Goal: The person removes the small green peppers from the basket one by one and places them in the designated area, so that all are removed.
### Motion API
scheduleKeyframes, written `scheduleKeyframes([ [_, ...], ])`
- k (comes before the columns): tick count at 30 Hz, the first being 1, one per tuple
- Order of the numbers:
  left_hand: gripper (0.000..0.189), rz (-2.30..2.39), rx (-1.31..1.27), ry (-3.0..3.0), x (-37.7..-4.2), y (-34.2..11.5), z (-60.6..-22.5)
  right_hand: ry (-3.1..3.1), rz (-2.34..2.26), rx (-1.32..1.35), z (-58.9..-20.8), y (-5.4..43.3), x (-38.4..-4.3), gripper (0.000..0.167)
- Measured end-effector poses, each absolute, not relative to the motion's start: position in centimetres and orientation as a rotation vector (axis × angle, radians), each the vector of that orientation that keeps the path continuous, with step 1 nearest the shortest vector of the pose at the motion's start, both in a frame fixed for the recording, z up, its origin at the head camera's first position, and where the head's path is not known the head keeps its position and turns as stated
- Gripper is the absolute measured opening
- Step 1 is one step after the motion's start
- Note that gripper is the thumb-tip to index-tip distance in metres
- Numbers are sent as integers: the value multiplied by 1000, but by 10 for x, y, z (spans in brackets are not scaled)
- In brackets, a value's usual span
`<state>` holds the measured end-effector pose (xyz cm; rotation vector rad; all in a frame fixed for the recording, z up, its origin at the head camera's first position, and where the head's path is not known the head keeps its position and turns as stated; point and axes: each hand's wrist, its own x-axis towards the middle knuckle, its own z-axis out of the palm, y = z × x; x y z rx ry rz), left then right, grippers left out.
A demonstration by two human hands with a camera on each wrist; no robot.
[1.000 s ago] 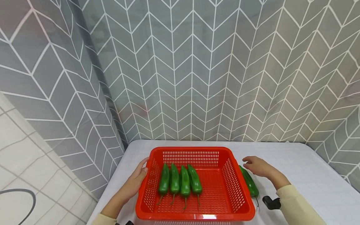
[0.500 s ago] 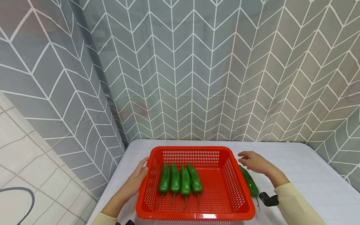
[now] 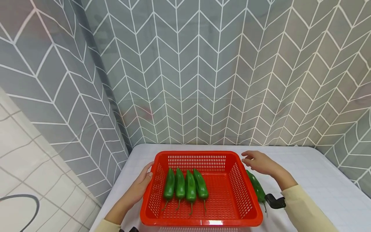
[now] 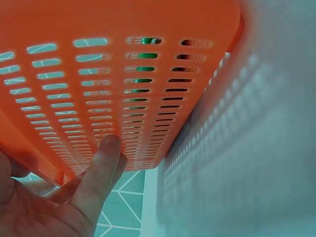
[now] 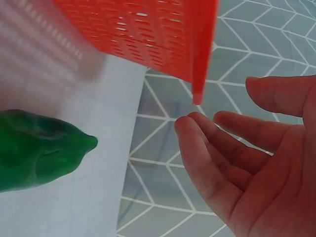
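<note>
A red slotted plastic basket point(image 3: 229, 222) stands on the white table, with several green peppers point(image 3: 180, 187) side by side in its left half, stems toward me. Along the basket's left side lies my left hand point(image 3: 138, 188), fingers fairly straight. In the left wrist view one fingertip point(image 4: 109, 145) rests against the slotted outer wall point(image 4: 163, 17). My right hand point(image 3: 259, 163) hovers by the basket's right rim with bent, loose fingers and holds nothing. Just below it, another green pepper point(image 3: 255, 184) lies on the table beside the basket, its tip showing in the right wrist view.
The white table point(image 3: 301, 170) extends to the right of the basket. Behind it hangs a grey curtain with white chevron lines point(image 3: 188, 80). A tiled wall point(image 3: 34, 161) and a grey cable point(image 3: 36, 206) are at the left. A black strap piece point(image 3: 273, 201) sits at my right wrist.
My right hand has moved away from me and slightly left, from over the loose pepper's tip toward the basket's right rim. The left hand, basket and peppers stay in place.
</note>
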<state>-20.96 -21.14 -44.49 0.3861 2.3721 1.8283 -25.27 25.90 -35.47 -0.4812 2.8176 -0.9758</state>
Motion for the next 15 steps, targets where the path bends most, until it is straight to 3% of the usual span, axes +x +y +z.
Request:
scheduleKeyframes([
  [15,53,1838,361,2382,-209,-211,-444,2822,-994,-564,-335,245,-249,43],
])
